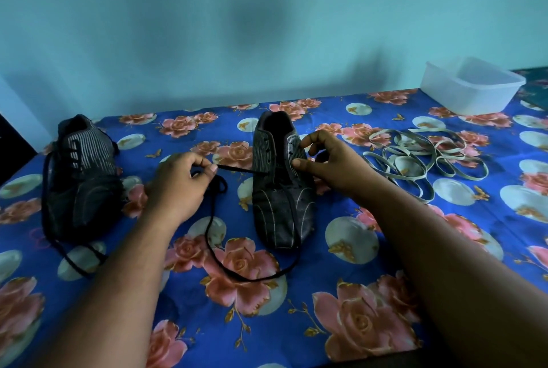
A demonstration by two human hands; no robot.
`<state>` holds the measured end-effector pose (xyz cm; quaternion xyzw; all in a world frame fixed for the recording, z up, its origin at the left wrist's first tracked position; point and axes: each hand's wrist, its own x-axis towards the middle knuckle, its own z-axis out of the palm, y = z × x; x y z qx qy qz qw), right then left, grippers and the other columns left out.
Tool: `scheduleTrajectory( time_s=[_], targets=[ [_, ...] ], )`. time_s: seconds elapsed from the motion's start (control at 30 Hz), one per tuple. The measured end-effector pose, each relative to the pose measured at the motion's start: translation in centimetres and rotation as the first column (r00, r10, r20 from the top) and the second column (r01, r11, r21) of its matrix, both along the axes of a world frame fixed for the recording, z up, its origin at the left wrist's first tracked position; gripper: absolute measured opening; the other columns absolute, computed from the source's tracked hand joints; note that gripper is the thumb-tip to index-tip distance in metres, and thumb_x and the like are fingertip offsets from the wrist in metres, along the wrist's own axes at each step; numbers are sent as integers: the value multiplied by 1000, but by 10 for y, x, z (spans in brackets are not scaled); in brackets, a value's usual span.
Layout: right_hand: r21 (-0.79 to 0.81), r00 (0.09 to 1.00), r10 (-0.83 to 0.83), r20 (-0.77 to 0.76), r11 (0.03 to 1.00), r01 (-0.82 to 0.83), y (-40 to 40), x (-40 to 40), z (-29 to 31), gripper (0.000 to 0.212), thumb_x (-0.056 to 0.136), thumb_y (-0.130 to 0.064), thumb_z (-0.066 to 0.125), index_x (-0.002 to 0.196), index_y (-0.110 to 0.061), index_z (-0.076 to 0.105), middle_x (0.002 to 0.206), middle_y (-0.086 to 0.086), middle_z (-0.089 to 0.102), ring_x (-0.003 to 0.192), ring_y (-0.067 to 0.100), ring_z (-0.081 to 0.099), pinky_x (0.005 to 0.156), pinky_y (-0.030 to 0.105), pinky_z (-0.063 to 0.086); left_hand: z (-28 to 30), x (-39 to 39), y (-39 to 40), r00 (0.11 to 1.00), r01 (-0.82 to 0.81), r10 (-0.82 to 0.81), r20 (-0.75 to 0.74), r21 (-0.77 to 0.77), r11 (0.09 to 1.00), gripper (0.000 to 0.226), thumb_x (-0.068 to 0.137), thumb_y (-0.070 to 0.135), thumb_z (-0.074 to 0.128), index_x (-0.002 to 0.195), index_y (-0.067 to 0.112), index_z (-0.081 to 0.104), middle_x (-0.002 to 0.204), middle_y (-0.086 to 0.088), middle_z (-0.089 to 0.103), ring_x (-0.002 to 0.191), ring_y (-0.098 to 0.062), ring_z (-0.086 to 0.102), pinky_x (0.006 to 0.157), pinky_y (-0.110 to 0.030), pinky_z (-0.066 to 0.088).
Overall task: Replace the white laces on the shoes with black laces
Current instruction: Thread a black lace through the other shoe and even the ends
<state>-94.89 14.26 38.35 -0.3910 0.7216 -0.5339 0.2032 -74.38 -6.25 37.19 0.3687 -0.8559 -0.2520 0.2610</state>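
Observation:
A dark striped shoe (280,207) lies in the middle of the table, toe towards me. A black lace (212,225) runs from an eyelet on its left flap to my left hand (178,187), which pinches the lace taut. The rest of that lace loops over the cloth in front of the shoe. My right hand (329,164) grips the shoe's right flap by the eyelets, thumb on top. A second dark shoe (81,181) lies at the left with black lace in its eyelets. The white laces (421,157) lie in a loose pile right of my right hand.
The table wears a blue cloth with pink roses (370,323). A clear plastic tub (471,87) stands at the back right corner. A turquoise wall runs along the table's far edge. A dark object shows past the table's left edge.

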Motion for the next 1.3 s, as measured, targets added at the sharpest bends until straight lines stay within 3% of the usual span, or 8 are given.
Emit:
scheduleTrajectory(
  time_s=[0.13,0.23,0.37,0.5,0.67,0.8,1.0,1.3],
  targets=[
    [-43,954,8,-299,999,-21,0,-4,1,24,87,-26,79,108,-32,67,99,-8,54,85,9,53,77,23,43,-3,-6,7,997,77,-74,36,-95,992,14,99,34,63,108,24,67,125,0,63,112,-24,61,93,-45,52],
    [-6,890,119,-441,991,-135,1,3,6,10,89,-39,70,98,-35,72,97,-7,58,97,14,54,84,25,42,-1,-12,20,948,275,-282,-146,-68,959,36,99,44,55,122,18,67,131,6,60,124,3,52,106,-26,43],
    [120,774,174,-609,985,-127,-1,12,3,36,84,-58,55,103,-34,75,102,-4,55,106,27,49,92,44,44,0,-21,40,881,435,-450,-148,-123,892,40,96,59,54,104,23,69,107,14,65,105,1,59,91,-25,47],
    [149,801,175,-573,983,-108,-3,18,7,24,89,-49,71,102,-29,77,100,-4,50,108,26,45,84,35,39,2,-23,47,879,433,-447,-165,-118,894,18,94,44,64,93,27,64,95,18,59,97,-4,57,83,-30,47],
    [188,866,197,-461,975,-122,-2,21,13,6,90,-36,74,95,-38,71,108,-1,51,113,20,43,77,12,30,5,-22,54,875,448,-427,-229,46,893,4,100,20,64,103,20,65,98,12,64,93,3,59,78,-8,42],
    [211,871,179,-458,973,-89,-4,22,12,9,91,-33,73,100,-33,74,109,-1,52,115,23,44,81,26,36,4,-23,59,888,428,-399,-229,92,899,4,99,22,64,103,22,67,94,8,69,89,-1,63,71,-7,44],
    [228,833,122,-540,974,5,-9,29,8,13,88,-41,69,98,-33,74,104,-2,49,115,27,40,97,51,42,2,-25,54,892,386,-332,-307,133,913,17,86,45,77,92,30,73,76,-6,72,72,-25,69,66,-46,57],
    [82,913,49,-406,996,-17,-11,34,8,26,83,-28,77,77,-48,63,103,1,53,112,27,46,91,43,46,5,-24,58,872,426,-388,-299,73,902,3,92,19,74,93,21,72,86,10,70,84,-1,64,75,-13,48]
  ],
)
